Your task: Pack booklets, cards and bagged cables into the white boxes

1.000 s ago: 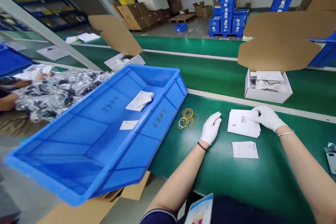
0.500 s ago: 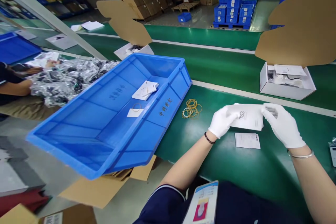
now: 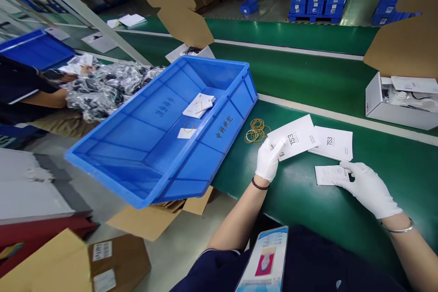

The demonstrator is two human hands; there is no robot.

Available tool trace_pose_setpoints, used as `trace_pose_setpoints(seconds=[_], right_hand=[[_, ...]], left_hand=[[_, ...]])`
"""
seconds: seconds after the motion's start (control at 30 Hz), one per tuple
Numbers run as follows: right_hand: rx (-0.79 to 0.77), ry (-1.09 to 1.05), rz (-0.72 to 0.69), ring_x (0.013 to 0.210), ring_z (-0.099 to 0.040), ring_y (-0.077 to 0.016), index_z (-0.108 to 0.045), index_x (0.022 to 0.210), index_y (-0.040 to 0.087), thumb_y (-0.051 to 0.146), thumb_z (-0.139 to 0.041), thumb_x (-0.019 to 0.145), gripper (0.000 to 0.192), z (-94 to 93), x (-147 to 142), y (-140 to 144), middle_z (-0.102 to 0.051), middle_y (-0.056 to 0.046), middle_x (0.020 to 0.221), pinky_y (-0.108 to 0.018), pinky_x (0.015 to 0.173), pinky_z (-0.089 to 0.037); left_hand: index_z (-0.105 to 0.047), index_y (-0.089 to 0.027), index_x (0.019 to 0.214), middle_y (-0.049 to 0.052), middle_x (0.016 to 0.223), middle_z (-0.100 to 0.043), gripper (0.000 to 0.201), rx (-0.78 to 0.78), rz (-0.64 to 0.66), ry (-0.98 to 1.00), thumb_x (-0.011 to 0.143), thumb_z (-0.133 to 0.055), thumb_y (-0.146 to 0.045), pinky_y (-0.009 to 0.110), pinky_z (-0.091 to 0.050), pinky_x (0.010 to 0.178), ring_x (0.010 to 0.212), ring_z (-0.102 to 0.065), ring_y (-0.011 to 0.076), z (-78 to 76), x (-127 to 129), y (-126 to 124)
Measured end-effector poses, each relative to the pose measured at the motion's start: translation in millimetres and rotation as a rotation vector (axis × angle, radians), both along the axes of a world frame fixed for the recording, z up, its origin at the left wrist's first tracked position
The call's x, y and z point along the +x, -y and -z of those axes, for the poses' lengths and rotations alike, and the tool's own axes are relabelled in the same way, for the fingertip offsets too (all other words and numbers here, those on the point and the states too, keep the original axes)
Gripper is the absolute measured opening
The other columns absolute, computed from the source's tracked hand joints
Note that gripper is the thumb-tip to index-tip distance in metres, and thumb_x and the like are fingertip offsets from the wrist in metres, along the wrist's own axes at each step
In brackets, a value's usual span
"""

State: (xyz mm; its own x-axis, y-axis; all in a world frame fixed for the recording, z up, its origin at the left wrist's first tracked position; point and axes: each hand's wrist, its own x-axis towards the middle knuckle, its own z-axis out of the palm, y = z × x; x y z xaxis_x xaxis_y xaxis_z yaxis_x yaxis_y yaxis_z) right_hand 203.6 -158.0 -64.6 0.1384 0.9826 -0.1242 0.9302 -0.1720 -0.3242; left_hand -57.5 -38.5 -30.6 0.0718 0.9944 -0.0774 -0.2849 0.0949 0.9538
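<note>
My gloved left hand (image 3: 268, 159) pinches a white TS3 booklet (image 3: 297, 135) by its lower left corner, raised and tilted above the green table. A stack of matching TS3 booklets (image 3: 333, 143) lies just right of it, partly overlapped by the held one. Below that stack sits a small pile of printed white cards (image 3: 326, 175). The thumb and fingers of my gloved right hand (image 3: 367, 187) close on the right edge of the top card, which still rests over the pile. Tan rubber bands (image 3: 256, 131) lie in a loose heap beyond my left hand.
A large blue bin (image 3: 205, 164) on the left contains a few white papers (image 3: 199, 105). An open white box (image 3: 400, 105) with packed parts stands at the right. Plastic-wrapped items (image 3: 112, 82) are piled beside a co-worker (image 3: 30, 91). A cardboard carton (image 3: 119, 260) sits lower left.
My left hand has moved left and down with a TS3 booklet. My right hand has left the booklets for the small card pile. The other booklets now lie on the table.
</note>
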Motion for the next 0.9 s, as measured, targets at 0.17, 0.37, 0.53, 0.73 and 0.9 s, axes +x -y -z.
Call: trace_pose_setpoints(seconds=[0.17, 0.37, 0.53, 0.73, 0.9], right_hand=[[0.012, -0.165, 0.199, 0.089, -0.064, -0.0290, -0.065, 0.105, 0.021, 0.052, -0.067, 0.076, 0.042, -6.9, -0.3, 3.0, -0.068, -0.010, 0.103, -0.039, 0.073, -0.051], [-0.059, -0.556, 0.237, 0.077, -0.063, -0.0231, -0.064, 0.095, 0.025, 0.062, -0.059, 0.084, 0.039, -26.6, 9.2, 14.1, -0.069, -0.003, 0.087, -0.033, 0.065, -0.048], [0.130, -0.826, 0.321, 0.058, -0.056, -0.0182, -0.056, 0.084, 0.023, 0.063, -0.055, 0.089, 0.041, -42.2, -1.6, 20.7, -0.063, -0.001, 0.065, -0.030, 0.056, -0.044], [0.304, -0.780, 0.451, 0.055, -0.060, -0.0187, -0.049, 0.085, 0.023, 0.061, -0.046, 0.094, 0.039, -45.4, -45.9, 18.8, -0.065, -0.001, 0.061, -0.029, 0.056, -0.045], [0.304, -0.377, 0.337, 0.070, -0.064, -0.0234, -0.058, 0.085, 0.023, 0.055, -0.041, 0.096, 0.038, -43.3, -57.3, 23.4, -0.069, -0.005, 0.076, -0.033, 0.062, -0.043]], left_hand=[[-0.063, -0.016, 0.121, 0.013, 0.129, -0.066, 0.048, -0.015, 0.016, 0.013, 0.078, -0.076, -0.034, 0.046, -0.052, 0.104, 0.119, -0.062, 0.0294, 6.6, -2.1, 1.8], [-0.062, -0.014, 0.125, 0.015, 0.134, -0.062, 0.049, -0.024, 0.056, 0.121, 0.083, -0.072, -0.036, 0.046, -0.050, 0.107, 0.125, -0.059, 0.0318, 12.0, 3.1, 8.6], [-0.059, -0.019, 0.131, 0.013, 0.141, -0.057, 0.046, -0.190, 0.259, 0.338, 0.089, -0.066, -0.037, 0.052, -0.053, 0.102, 0.128, -0.056, 0.0343, 5.4, 27.6, 34.3], [-0.052, -0.020, 0.139, 0.014, 0.148, -0.049, 0.054, -0.335, 0.483, 0.556, 0.091, -0.065, -0.041, 0.055, -0.045, 0.109, 0.136, -0.046, 0.0357, 1.4, 74.8, 81.1], [-0.057, -0.024, 0.134, 0.011, 0.142, -0.055, 0.047, -0.374, 0.483, 0.520, 0.089, -0.069, -0.032, 0.049, -0.047, 0.109, 0.133, -0.051, 0.0321, 3.5, 91.5, 95.1]])
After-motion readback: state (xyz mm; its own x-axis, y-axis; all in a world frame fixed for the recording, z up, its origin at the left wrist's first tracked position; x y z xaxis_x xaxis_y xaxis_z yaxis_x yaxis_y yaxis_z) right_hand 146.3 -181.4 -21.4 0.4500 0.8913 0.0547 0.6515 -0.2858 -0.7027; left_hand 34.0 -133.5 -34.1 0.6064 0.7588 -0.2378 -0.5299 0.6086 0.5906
